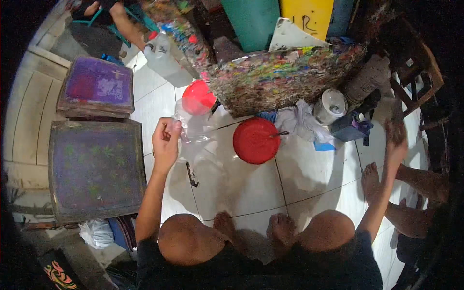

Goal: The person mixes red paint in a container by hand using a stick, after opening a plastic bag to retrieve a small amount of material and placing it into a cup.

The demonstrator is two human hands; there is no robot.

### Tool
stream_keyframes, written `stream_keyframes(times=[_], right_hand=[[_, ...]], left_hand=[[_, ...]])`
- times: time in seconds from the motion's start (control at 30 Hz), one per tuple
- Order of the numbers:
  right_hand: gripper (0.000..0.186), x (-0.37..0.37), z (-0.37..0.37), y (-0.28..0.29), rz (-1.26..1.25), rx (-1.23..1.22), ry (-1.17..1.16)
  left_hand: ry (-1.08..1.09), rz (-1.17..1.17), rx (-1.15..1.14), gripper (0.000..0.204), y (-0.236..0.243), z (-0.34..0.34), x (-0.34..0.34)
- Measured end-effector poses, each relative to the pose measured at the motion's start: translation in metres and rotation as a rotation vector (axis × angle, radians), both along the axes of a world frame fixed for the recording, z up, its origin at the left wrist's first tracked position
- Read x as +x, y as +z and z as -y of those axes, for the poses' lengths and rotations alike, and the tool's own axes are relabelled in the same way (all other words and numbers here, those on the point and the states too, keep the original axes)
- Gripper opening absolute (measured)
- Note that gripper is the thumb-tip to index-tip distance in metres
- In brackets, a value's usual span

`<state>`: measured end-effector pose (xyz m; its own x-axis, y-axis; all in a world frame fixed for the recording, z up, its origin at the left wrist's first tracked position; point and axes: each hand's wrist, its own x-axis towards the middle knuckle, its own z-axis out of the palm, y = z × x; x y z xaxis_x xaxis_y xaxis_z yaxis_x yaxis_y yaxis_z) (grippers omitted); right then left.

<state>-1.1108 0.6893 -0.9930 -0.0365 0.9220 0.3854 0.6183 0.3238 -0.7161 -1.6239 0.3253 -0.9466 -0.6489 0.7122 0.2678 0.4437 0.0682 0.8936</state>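
My left hand (pixel 166 142) is raised left of the middle, thumb and fingers pinched on a clear plastic bag (pixel 197 140). The bag hangs to the right of the fingers, over the white tiles. Off to the far right, my right hand (pixel 397 135) is stretched out beside a dark blue container (pixel 352 128). Its fingers are dark and smeared, so I cannot see whether they hold anything. Between my hands, a round tub of red paint-like stuff (pixel 253 145) stands on the floor, a thin dark handle sticking out at its right. Behind the bag sits a bright red round container (pixel 198 97).
A speckled multicoloured slab (pixel 290 79) stands behind the tub. A jerrycan (pixel 169 65), crumpled white cloth (pixel 304 123) and a stained can (pixel 331 106) are nearby. Framed panels (pixel 94 169) lie left. Another person's feet (pixel 371 181) are at right; another person's arm (pixel 126 26) shows top left.
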Motion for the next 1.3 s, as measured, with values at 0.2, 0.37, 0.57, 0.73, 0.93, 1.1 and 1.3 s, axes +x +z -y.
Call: stream_keyframes(times=[0.2, 0.37, 0.57, 0.73, 0.93, 1.1, 1.3], right_hand=[[0.024, -0.050, 0.224, -0.105, 0.185, -0.419, 0.450], [0.032, -0.060, 0.261, -0.163, 0.267, -0.476, 0.576], [0.060, -0.093, 0.250, -0.095, -0.072, -0.415, 0.608], [0.035, -0.137, 0.243, -0.040, -0.327, -0.660, 0.969], [0.018, -0.116, 0.241, -0.066, -0.022, -0.862, 0.913], [0.023, -0.111, 0.252, -0.075, -0.169, -0.935, 0.927], [0.020, -0.113, 0.258, -0.080, 0.020, -0.851, 0.879]], left_hand=[[-0.256, 0.463, -0.030, 0.022, -0.021, 0.006, 0.053], [-0.438, 0.592, -0.094, 0.025, -0.057, 0.007, 0.106], [-0.644, 0.616, -0.145, 0.033, -0.085, 0.025, 0.142], [-0.763, 0.651, -0.221, 0.043, -0.083, 0.034, 0.164], [-0.741, 0.759, -0.412, 0.050, -0.096, 0.038, 0.168], [-0.678, 0.553, -0.446, 0.056, -0.139, 0.044, 0.172], [-0.520, -0.158, -0.281, 0.064, -0.134, 0.021, 0.197]])
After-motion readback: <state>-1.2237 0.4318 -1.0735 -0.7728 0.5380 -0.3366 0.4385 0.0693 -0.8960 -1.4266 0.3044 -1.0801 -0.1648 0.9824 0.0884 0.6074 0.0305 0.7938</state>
